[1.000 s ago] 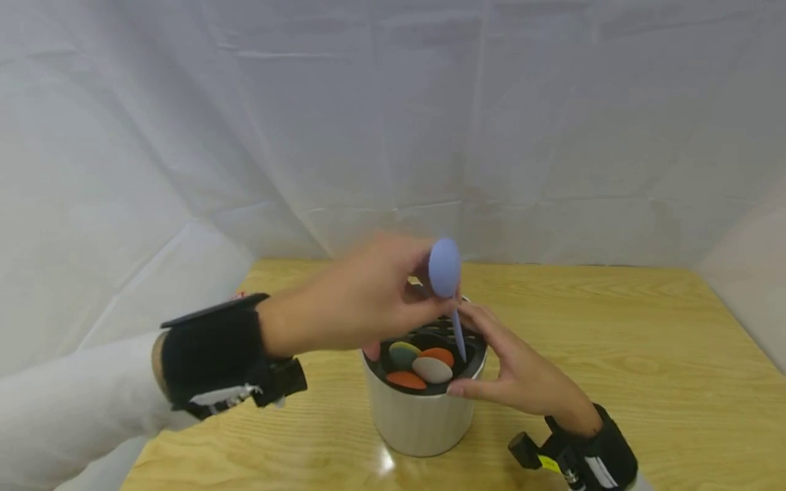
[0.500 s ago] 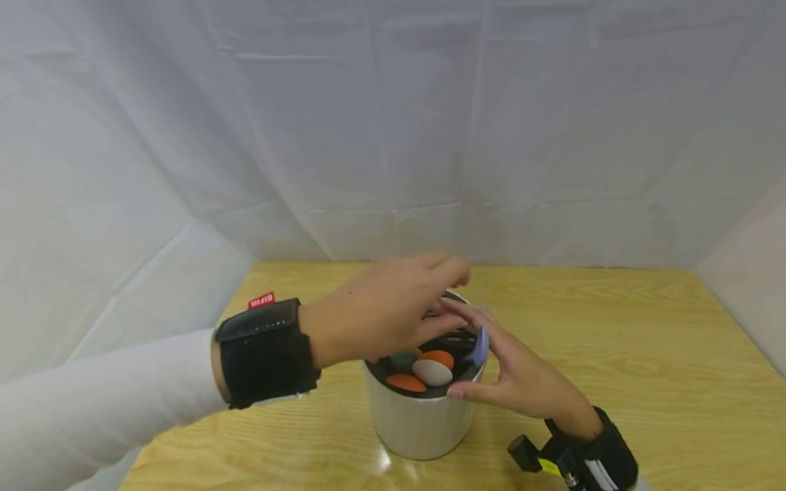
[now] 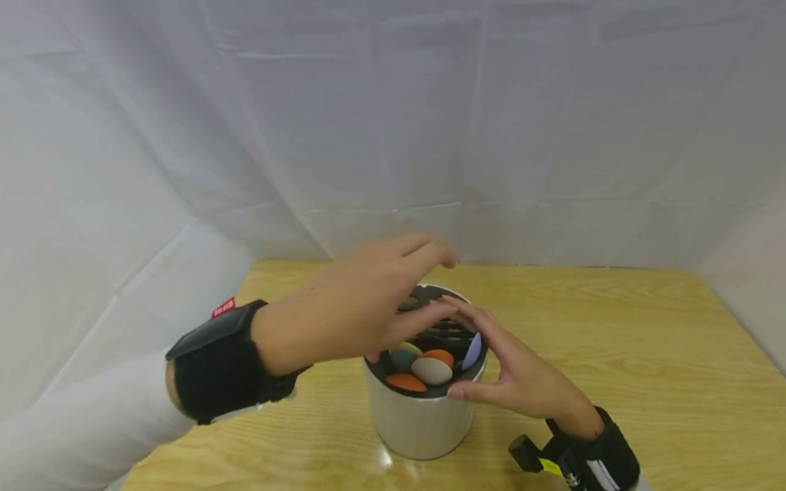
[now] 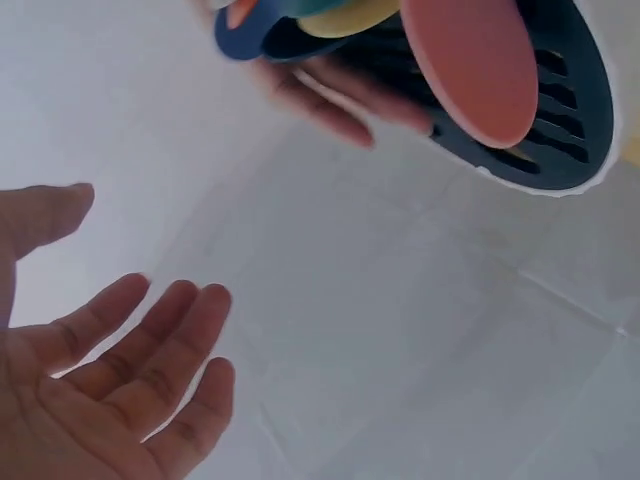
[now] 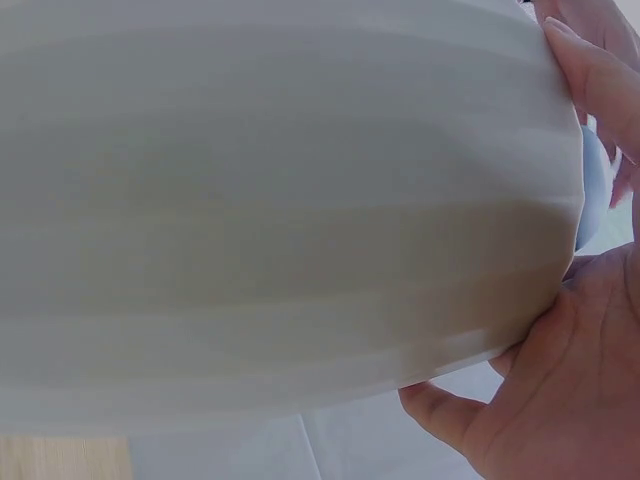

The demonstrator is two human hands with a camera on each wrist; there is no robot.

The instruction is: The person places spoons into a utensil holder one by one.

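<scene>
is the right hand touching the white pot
Touching. The right wrist view shows the right hand with its palm and fingers pressed against the white pot; no gap shows between them.

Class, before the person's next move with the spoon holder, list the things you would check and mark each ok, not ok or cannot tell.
1. Left hand holds nothing, fingers relaxed above the holder: ok.
2. Right hand steadies the white holder at its rim: ok.
3. Holder stands upright on the wooden table: ok.
4. Lavender spoon sits in the dark slotted insert, bowl up: ok.
5. Handle fully down in its slot: cannot tell.
6. More spoons left on the table: cannot tell.
</scene>
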